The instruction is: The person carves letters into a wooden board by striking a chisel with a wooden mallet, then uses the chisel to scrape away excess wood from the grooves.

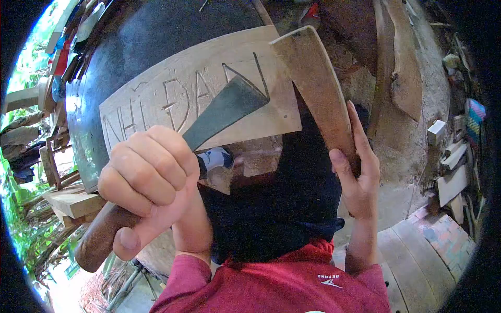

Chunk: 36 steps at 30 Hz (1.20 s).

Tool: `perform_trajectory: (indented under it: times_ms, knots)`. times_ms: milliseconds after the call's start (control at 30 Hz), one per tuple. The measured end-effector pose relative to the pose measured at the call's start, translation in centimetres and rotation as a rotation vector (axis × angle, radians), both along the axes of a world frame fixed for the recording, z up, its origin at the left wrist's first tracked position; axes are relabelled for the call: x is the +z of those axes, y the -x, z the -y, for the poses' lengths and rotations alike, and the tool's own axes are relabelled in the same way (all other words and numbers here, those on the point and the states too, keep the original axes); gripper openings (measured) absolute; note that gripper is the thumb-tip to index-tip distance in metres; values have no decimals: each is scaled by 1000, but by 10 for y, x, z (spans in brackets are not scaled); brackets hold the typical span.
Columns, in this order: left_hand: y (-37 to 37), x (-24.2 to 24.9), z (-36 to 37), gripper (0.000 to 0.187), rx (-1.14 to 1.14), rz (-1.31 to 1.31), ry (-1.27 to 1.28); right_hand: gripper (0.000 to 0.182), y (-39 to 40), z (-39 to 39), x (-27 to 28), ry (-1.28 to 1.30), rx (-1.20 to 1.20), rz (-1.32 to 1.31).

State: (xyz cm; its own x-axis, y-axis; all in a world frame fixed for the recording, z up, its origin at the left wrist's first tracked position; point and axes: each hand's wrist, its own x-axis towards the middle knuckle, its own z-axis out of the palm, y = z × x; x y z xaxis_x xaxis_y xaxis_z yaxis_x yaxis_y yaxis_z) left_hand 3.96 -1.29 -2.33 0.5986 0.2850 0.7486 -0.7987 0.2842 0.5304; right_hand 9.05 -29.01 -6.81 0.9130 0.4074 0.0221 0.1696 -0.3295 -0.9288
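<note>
My left hand [148, 175] is closed around the brown wooden handle [99, 240] of a chisel. Its wide, dark, flared blade [224, 109] points up and right, with the edge over the last carved letter of a pale wooden board [282, 112]. The board bears large carved letters. On the right, my right hand [360, 161] is wrapped round the lower part of a curved, flat brown wooden piece [318, 83], thumb on its near side. The upper end of this piece overlaps the board's right end.
A dark, glossy surface [151, 36] lies under the board. Stacked wood [75, 203] is at the left. A long plank [404, 68] and wood scraps [453, 185] are at the right. Floor tiles [449, 237] show at the lower right.
</note>
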Motion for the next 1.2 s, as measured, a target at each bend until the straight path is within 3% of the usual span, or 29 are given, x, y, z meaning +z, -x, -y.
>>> perform_trajectory:
  times_ms: [300, 500, 800, 1200]
  knots:
    - [1, -2, 6, 38, 38, -22, 81, 64, -5, 0, 3, 203, -13, 349]
    - [-1, -2, 6, 39, 39, -17, 72, 63, -6, 0, 19, 332, -4, 419]
    - [-1, 1, 2, 41, -10, 15, -7, 66, -4, 1, 32, 410, 28, 334]
    - [-4, 6, 5, 39, 48, 35, 111, 66, -3, 1, 28, 371, 28, 326]
